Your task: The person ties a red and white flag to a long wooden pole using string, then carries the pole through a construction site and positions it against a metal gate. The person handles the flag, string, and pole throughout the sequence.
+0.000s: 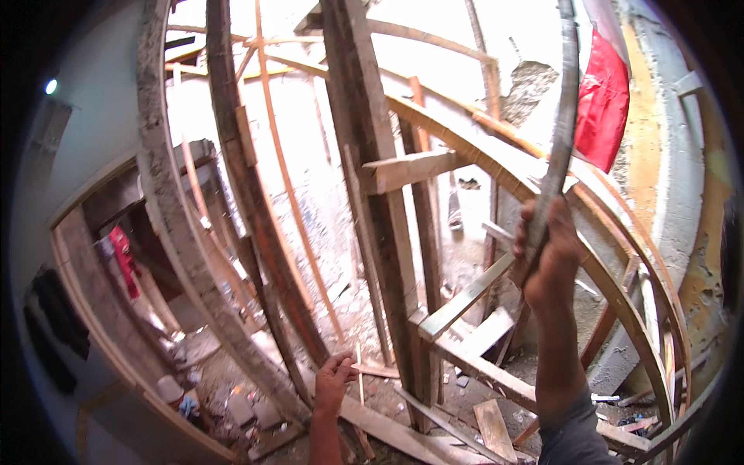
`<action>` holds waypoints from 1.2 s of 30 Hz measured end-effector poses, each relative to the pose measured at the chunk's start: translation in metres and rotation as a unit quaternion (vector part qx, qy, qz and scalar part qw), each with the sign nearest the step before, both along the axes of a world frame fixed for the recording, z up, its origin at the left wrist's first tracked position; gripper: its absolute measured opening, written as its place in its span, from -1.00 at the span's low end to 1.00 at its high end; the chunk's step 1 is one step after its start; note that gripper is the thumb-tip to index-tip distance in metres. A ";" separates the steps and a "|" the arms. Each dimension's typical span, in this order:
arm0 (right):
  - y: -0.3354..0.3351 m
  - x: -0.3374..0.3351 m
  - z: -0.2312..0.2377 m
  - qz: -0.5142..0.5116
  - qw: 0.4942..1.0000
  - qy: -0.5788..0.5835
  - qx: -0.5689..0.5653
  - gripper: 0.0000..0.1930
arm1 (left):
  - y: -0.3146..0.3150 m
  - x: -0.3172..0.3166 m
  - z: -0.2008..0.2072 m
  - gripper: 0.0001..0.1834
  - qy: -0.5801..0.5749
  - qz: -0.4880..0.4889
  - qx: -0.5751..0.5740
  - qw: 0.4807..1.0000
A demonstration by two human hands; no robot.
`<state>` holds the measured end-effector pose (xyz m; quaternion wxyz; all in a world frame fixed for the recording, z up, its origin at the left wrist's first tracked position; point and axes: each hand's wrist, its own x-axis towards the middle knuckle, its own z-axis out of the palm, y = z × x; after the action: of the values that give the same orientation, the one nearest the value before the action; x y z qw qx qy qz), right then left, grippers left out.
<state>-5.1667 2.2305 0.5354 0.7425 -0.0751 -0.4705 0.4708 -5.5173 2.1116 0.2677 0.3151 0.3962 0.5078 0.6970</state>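
Observation:
My right hand (552, 244), raised on the right, is closed around a long grey strip (564, 116). The strip runs up past the top of the view, and whether it is wood or metal is unclear. Low in the middle, my left hand (335, 381) has its fingers curled together beside the foot of a dark timber post (252, 209). Anything pinched in it is too small to make out. Between the hands stands a thick upright post (380, 225) with a short wooden block (411, 170) across it. Short crosspieces (465, 298) reach from there toward the curved wooden ribs (480, 155).
A red cloth (604, 105) hangs at the upper right before a patchy wall (674, 155). At left, a rough pale post (167, 186) rises near a door frame (101, 186). Rubble (240, 407) and loose boards (494, 430) litter the ground. Dark clothing (58, 318) hangs far left.

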 end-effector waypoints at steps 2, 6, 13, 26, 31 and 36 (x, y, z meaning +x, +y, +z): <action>0.013 -0.013 0.044 0.016 0.999 0.008 0.028 -0.70 | -0.013 -0.011 0.058 -0.63 0.090 0.023 0.020 0.996; 0.065 -0.026 0.109 -0.011 0.999 -0.021 0.049 -0.73 | 0.025 -0.006 0.129 -0.63 0.145 -0.027 0.072 0.986; 0.166 -0.073 0.192 -0.025 0.987 -0.132 0.086 -0.61 | 0.074 -0.011 0.212 -0.58 0.270 -0.041 0.098 0.957; 0.204 -0.137 0.197 -0.041 0.993 -0.101 0.050 -0.43 | 0.160 0.008 0.318 -0.53 0.470 0.128 0.286 0.825; 0.217 -0.114 0.186 -0.026 0.993 -0.108 0.046 -0.54 | 0.201 0.025 0.319 -0.51 0.557 0.236 0.312 0.733; 0.227 -0.095 0.180 -0.032 0.990 -0.125 0.053 -0.35 | 0.227 0.030 0.323 -0.61 0.548 0.298 0.368 0.689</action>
<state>-5.2613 2.4576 0.7150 0.6958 -0.1091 -0.5809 0.4080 -5.4878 2.3384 0.5903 -0.4149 0.6201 0.3840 0.5439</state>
